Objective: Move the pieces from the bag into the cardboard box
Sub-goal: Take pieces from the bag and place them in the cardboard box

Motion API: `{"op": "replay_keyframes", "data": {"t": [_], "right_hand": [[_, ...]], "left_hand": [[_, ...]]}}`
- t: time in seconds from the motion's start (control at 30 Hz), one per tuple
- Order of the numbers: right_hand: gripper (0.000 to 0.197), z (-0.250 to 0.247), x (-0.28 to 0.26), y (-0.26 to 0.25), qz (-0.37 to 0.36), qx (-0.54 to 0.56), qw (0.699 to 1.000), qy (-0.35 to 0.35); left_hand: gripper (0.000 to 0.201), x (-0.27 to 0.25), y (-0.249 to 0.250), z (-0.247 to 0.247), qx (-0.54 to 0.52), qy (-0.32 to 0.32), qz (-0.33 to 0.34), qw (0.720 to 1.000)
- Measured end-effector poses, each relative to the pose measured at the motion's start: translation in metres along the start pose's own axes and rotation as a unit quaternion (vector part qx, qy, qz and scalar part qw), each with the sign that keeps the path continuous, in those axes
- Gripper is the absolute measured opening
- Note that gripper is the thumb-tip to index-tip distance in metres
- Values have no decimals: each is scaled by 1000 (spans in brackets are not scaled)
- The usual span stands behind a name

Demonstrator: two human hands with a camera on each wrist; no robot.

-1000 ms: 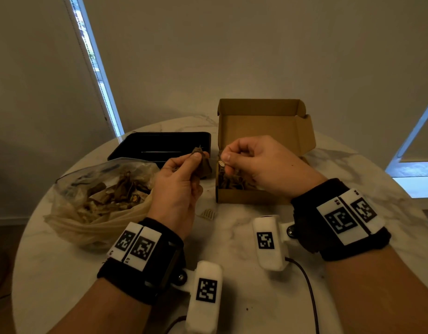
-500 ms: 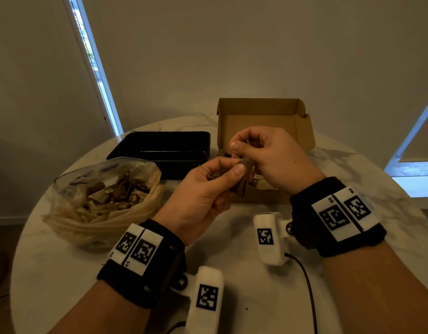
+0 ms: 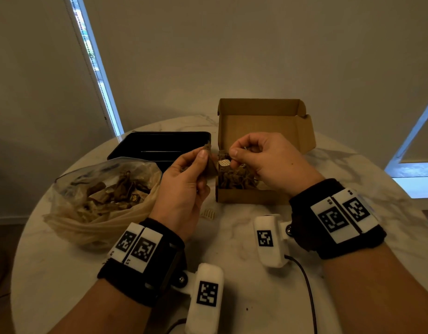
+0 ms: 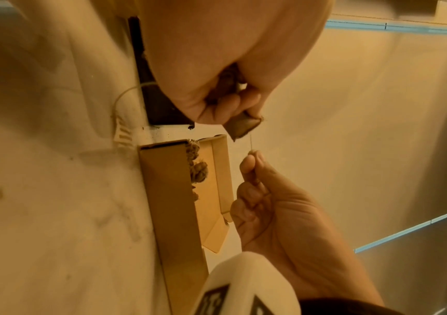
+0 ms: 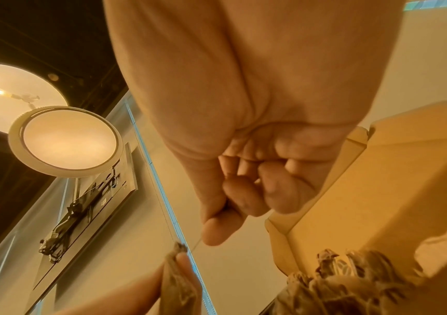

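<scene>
Head view shows a round marble bench (image 3: 232, 297) with a clear bag (image 3: 104, 196) of brown pieces at the left, a black tray (image 3: 160, 147) behind it, and an open cardboard box (image 3: 251, 196) at the right, already partly filled; both hands are raised between bag and box, close together but not touching; the left hand (image 3: 184, 186) pinches a brown piece (image 3: 207, 147) between thumb and fingers just left of the box's near corner; the right hand (image 3: 266, 160) hovers over the box with fingers curled and thumb and forefinger pressed together on something very fine; one small pale ribbed piece (image 3: 208, 214) lies loose on the bench in front of the box.

Left wrist view reveals what the head view cannot: a thin thread (image 4: 251, 142) runs from the piece (image 4: 242, 126) to the right fingertips (image 4: 251, 159), so the two hands are joined by it.

Right wrist view adds the heap of crinkled pieces (image 5: 351, 283) inside the box, and the left hand's piece (image 5: 175, 270) seen flat and papery.

These pieces look light, dry, thin and easily crumpled, probably prone to tangling by their threads; a gentle pinch on the flat body seems safest, since pulling on the thread might tear it loose.
</scene>
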State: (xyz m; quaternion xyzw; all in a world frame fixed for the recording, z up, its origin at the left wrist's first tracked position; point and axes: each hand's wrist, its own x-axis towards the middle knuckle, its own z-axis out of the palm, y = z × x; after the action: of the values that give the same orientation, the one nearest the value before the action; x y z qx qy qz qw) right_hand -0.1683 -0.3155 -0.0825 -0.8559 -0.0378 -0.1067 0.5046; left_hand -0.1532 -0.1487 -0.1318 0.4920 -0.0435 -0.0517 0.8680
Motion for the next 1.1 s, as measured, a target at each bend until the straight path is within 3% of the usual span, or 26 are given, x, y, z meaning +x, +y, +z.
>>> {"op": "replay_keyframes", "data": {"t": [0.17,0.37,0.47,0.6,0.87,1.1], "right_hand": [[3,1,-2,-5,-31,36,999,-19],[6,2,-4,-7,-93,-20,995,-31],[8,5,-2,-5,-74,-34,996,-23],[27,6,-2,-5,-24,-13,997,-70],[11,2,-6,-5,-6,13,994,-108],[17,6,-8,-9,5,-23,993,-114]], "left_hand": [[18,5,-4,-7,27,65,-12,997],[20,4,-3,-6,38,48,-21,998],[24,1,-1,-2,34,18,-17,999],[11,-3,2,3,40,-32,5,999],[24,-2,2,0,30,-11,25,999],[18,-2,1,0,35,-31,12,999]]}}
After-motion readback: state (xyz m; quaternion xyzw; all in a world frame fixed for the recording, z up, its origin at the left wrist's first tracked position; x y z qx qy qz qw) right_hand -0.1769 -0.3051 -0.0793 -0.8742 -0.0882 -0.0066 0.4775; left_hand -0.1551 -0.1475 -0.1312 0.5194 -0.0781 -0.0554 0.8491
